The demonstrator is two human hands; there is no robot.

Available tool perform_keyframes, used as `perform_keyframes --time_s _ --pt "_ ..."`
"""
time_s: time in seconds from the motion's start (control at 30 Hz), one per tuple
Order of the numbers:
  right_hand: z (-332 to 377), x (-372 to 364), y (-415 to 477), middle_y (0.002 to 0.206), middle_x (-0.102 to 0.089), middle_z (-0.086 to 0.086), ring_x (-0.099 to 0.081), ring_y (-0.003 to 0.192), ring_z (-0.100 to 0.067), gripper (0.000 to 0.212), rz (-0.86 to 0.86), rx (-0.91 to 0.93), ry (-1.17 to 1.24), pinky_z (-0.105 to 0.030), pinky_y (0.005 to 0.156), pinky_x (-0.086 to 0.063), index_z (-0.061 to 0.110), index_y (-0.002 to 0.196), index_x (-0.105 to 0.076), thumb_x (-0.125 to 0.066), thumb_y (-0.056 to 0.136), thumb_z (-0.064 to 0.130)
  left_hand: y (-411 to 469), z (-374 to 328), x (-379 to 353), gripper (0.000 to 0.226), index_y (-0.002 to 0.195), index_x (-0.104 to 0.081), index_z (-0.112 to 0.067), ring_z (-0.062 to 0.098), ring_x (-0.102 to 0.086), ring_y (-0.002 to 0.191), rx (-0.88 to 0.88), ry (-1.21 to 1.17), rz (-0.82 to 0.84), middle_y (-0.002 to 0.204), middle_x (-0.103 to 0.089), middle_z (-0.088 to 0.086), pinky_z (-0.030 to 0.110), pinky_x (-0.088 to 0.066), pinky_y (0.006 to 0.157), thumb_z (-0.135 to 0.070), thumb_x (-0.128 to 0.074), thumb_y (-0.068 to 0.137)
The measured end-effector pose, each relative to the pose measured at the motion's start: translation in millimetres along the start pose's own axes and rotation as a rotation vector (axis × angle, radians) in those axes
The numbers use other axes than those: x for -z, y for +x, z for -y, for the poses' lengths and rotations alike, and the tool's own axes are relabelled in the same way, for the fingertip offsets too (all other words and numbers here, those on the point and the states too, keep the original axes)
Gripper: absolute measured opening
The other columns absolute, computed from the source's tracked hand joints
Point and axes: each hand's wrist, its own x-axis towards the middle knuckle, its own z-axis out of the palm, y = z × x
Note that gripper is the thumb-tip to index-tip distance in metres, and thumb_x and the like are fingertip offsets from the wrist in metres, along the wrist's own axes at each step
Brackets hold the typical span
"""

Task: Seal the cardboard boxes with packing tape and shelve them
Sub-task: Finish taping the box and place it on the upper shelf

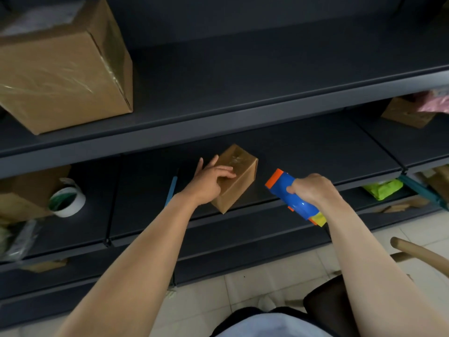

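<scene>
A small cardboard box [239, 176] sits near the front edge of the dark middle shelf [315, 152], with clear tape shining on its top. My left hand [209, 182] rests on the box's left side, fingers laid over its top edge. To the right of the box, my right hand [312, 189] grips a blue and orange tape dispenser [289, 193] held above the shelf edge, apart from the box. A large taped cardboard box [63, 66] stands on the upper shelf at the left.
A roll of tape [66, 201] and a blue pen-like stick [171, 190] lie on the middle shelf to the left, beside another box [24, 190]. More boxes and a green packet [384, 189] sit at the right. A wooden chair [418, 254] stands by my right arm.
</scene>
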Motion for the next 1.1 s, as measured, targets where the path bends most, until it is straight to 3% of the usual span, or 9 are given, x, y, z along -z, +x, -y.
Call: perform_keyframes --time_s 0.1,0.2,0.43,0.57,0.63,0.77,0.87,0.93,1.1 --pt "0.1 5.8 0.6 0.069 -0.056 -0.006 -0.055 0.059 -0.020 0.023 -0.003 0.005 0.035 -0.027 0.046 -0.033 0.011 0.072 -0.051 -0.066 0.074 0.029 0.1 -7.7 -3.6 0.022 0.107 -0.064 -0.033 0.010 -0.017 0.138 0.055 -0.060 -0.156 0.135 -0.044 -0.014 0.032 -0.001 0.111 -0.021 -0.053 0.092" --pt "0.0 13.2 0.5 0.070 -0.056 -0.006 -0.053 0.057 -0.020 0.027 0.009 0.033 0.056 -0.027 0.047 -0.032 0.011 0.072 -0.050 -0.067 0.075 0.032 -2.2 -11.9 -8.4 0.061 0.133 -0.044 -0.031 0.015 -0.023 0.121 0.144 0.150 -0.106 0.131 -0.032 -0.008 0.036 -0.020 0.102 -0.056 -0.062 0.079" --pt "7.5 37.5 -9.1 0.084 -0.071 -0.009 -0.066 0.078 -0.028 0.030 0.214 0.292 0.092 -0.036 0.074 -0.047 0.006 0.085 -0.067 -0.073 0.076 0.034 -10.8 5.4 -1.5 0.052 0.135 -0.049 -0.028 0.014 -0.031 0.129 0.026 0.097 -0.040 0.138 -0.039 -0.011 0.027 -0.020 0.108 -0.003 -0.053 0.089" --pt "12.8 37.5 -13.0 0.080 -0.073 -0.007 -0.068 0.076 -0.024 0.023 0.345 0.348 0.107 -0.038 0.078 -0.049 0.011 0.085 -0.070 -0.074 0.078 0.032 -11.7 9.8 4.9 0.062 0.131 -0.053 -0.026 0.011 -0.017 0.142 0.031 0.057 -0.025 0.145 -0.037 -0.011 0.029 -0.010 0.116 0.014 -0.041 0.085" --pt "15.9 34.6 -13.2 0.081 -0.074 -0.007 -0.068 0.078 -0.025 0.021 0.366 0.356 0.109 -0.041 0.082 -0.050 0.012 0.086 -0.069 -0.073 0.079 0.032 -14.3 5.5 5.9 0.062 0.132 -0.052 -0.027 0.008 -0.014 0.142 0.065 0.004 -0.024 0.147 -0.034 -0.013 0.028 -0.009 0.114 0.013 -0.041 0.086" --pt "18.0 33.9 -11.6 0.081 -0.074 -0.004 -0.069 0.082 -0.026 0.020 0.400 0.375 0.123 -0.044 0.086 -0.051 0.014 0.087 -0.070 -0.073 0.080 0.031 -18.3 -21.4 5.9 0.028 0.122 -0.056 -0.023 0.006 -0.050 0.112 0.151 -0.322 -0.271 0.128 -0.053 -0.005 0.022 -0.039 0.094 -0.017 -0.042 0.099" --pt "20.0 34.7 -10.0 0.086 -0.075 -0.009 -0.069 0.088 -0.032 0.021 0.435 0.396 0.200 -0.048 0.090 -0.050 0.010 0.092 -0.070 -0.073 0.079 0.026 -15.5 -42.8 10.7 0.034 0.113 -0.060 -0.012 0.013 -0.066 0.085 0.313 -0.801 -0.051 0.105 -0.067 0.007 0.023 -0.054 0.071 -0.038 -0.045 0.097" --pt "21.0 36.2 -10.1 0.088 -0.075 -0.009 -0.069 0.089 -0.033 0.024 0.466 0.403 0.239 -0.048 0.090 -0.051 0.010 0.096 -0.069 -0.074 0.078 0.026 -14.3 -48.5 12.0 0.032 0.108 -0.062 -0.009 0.014 -0.066 0.075 0.361 -1.004 0.063 0.091 -0.070 0.007 0.022 -0.053 0.062 -0.036 -0.049 0.096" --pt "23.0 33.7 -7.9 0.083 -0.075 -0.007 -0.069 0.078 -0.025 0.028 0.508 0.406 0.279 -0.041 0.081 -0.053 0.010 0.095 -0.069 -0.073 0.075 0.029 -4.6 -48.1 7.7 0.007 0.086 -0.065 -0.013 0.008 -0.057 0.062 0.415 -1.004 -0.120 0.072 -0.063 0.001 0.016 -0.047 0.051 -0.016 -0.060 0.090"
